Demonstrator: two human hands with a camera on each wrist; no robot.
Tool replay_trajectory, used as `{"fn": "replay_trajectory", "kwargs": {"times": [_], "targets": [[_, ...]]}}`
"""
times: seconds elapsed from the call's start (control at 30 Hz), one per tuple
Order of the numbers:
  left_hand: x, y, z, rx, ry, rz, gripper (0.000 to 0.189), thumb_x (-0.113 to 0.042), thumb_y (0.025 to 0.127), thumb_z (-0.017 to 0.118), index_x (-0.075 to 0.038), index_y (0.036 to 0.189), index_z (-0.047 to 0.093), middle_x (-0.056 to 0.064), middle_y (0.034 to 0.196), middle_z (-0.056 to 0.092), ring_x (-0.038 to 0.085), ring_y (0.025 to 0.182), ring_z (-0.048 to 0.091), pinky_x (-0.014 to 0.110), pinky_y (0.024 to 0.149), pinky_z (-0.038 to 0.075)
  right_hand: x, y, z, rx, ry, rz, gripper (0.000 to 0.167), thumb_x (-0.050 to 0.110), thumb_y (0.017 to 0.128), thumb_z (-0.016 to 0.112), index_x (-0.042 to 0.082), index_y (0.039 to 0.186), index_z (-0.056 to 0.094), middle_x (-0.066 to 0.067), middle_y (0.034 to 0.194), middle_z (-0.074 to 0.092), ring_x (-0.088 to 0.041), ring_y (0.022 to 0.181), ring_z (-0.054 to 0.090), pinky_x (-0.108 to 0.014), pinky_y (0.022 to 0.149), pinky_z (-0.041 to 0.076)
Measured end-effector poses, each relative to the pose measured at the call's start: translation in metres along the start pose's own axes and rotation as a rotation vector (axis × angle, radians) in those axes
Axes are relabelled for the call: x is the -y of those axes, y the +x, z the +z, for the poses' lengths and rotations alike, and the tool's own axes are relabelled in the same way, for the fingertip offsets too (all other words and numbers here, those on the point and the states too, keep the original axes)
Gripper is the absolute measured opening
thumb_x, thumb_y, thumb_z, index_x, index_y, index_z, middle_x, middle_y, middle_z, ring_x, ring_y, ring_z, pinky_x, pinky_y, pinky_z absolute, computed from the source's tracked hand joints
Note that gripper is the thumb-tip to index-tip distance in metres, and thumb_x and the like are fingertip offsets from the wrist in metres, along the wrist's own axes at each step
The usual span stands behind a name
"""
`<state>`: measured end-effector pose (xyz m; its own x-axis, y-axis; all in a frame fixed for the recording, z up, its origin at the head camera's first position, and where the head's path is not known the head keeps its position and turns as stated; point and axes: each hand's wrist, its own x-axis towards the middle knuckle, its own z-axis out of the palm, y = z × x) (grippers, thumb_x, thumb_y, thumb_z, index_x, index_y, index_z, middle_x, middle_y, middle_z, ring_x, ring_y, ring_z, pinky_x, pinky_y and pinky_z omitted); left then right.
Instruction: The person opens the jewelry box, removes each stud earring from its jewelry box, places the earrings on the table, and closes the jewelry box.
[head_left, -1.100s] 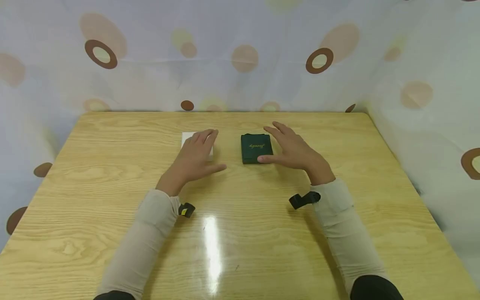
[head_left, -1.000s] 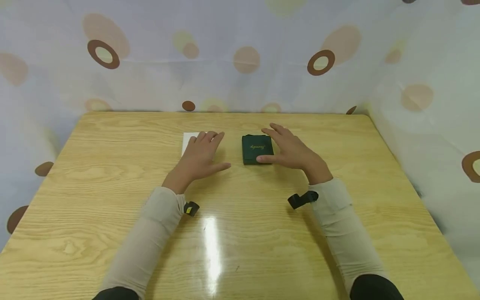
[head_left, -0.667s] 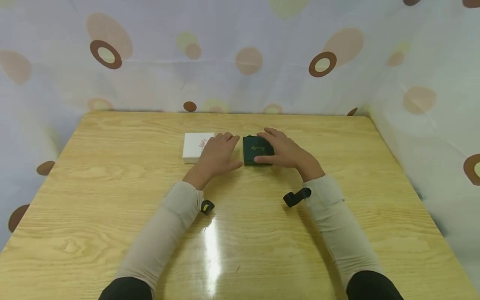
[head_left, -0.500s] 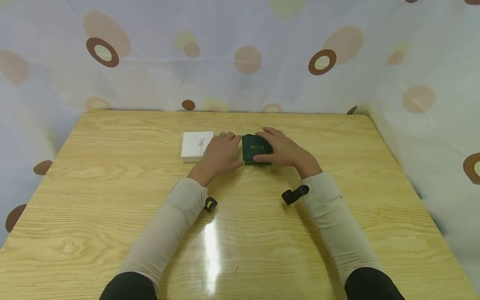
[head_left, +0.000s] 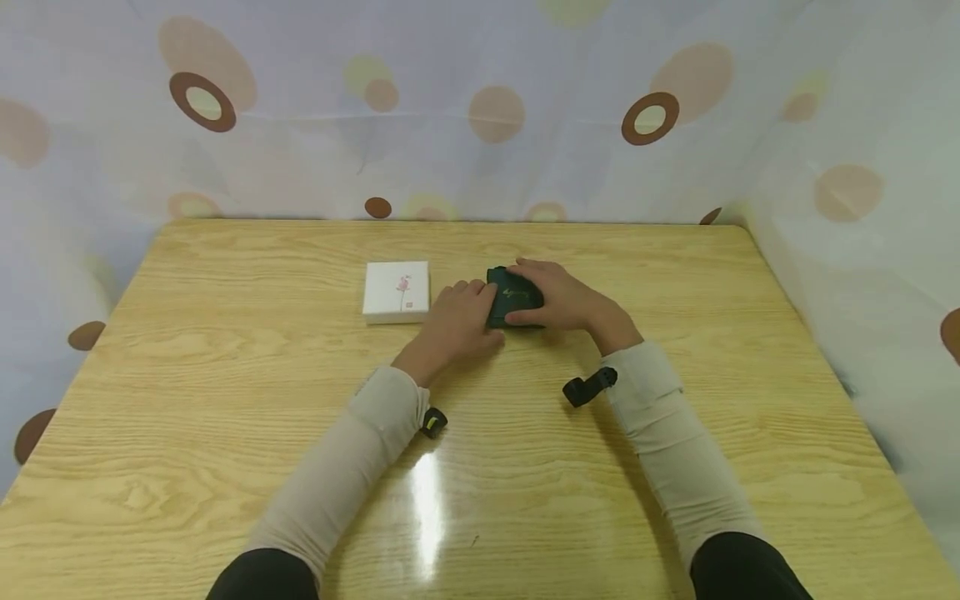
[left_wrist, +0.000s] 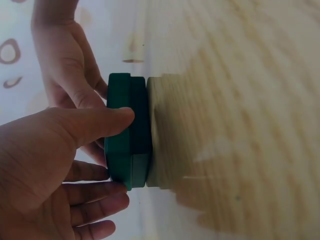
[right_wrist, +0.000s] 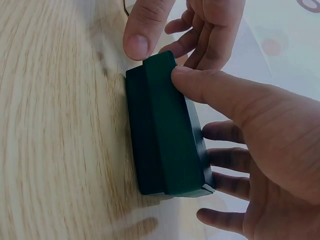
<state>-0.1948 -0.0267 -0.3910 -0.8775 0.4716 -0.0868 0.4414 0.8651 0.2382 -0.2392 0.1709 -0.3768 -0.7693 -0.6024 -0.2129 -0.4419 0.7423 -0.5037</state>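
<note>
From the head view, a small dark green hinged box with gold lettering (head_left: pixel 514 297) lies flat mid-table on the pale wooden table (head_left: pixel 225 400), the left hand (head_left: pixel 459 321) and right hand (head_left: pixel 558 297) clasping its sides; a white square box (head_left: pixel 397 292) sits near.

Left wrist view: thumb (left_wrist: pixel 95 125) pinches the lid (left_wrist: pixel 119 131).

Right wrist view: thumb (right_wrist: pixel 200 85) presses the lid edge. It looks light, rigid and smooth; the seam between lid and base seems the best hold.

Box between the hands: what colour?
Dark green box; clearest in the right wrist view.
</note>
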Motion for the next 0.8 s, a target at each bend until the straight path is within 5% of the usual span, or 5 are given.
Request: {"fn": "replay_trajectory", "kwargs": {"times": [0.33, 0.8], "targets": [[-0.002, -0.013, 0.006, 0.036, -0.254, -0.033, 0.077, -0.024, 0.093, 0.068, 0.003, 0.154, 0.029, 0.022, 0.149, 0.045, 0.035, 0.13, 0.056, 0.043, 0.11, 0.045, 0.007, -0.009, 0.002, 0.008, 0.026, -0.011, 0.081, 0.034, 0.089, 0.075, 0.002, 0.152, 0.035, -0.02, 0.158, 0.037, -0.039, 0.147, 0.034, -0.054, 0.12, 0.029], [-0.004, -0.053, 0.013, 0.009, -0.408, -0.052, 0.079, -0.022, 0.089, 0.07, 0.0, 0.154, 0.03, 0.021, 0.148, 0.043, 0.034, 0.123, 0.058, 0.045, 0.108, 0.046, 0.027, -0.029, 0.021, -0.005, 0.003, -0.06, 0.081, 0.035, 0.088, 0.076, 0.0, 0.15, 0.039, -0.021, 0.154, 0.042, -0.04, 0.145, 0.036, -0.054, 0.119, 0.03]]}}
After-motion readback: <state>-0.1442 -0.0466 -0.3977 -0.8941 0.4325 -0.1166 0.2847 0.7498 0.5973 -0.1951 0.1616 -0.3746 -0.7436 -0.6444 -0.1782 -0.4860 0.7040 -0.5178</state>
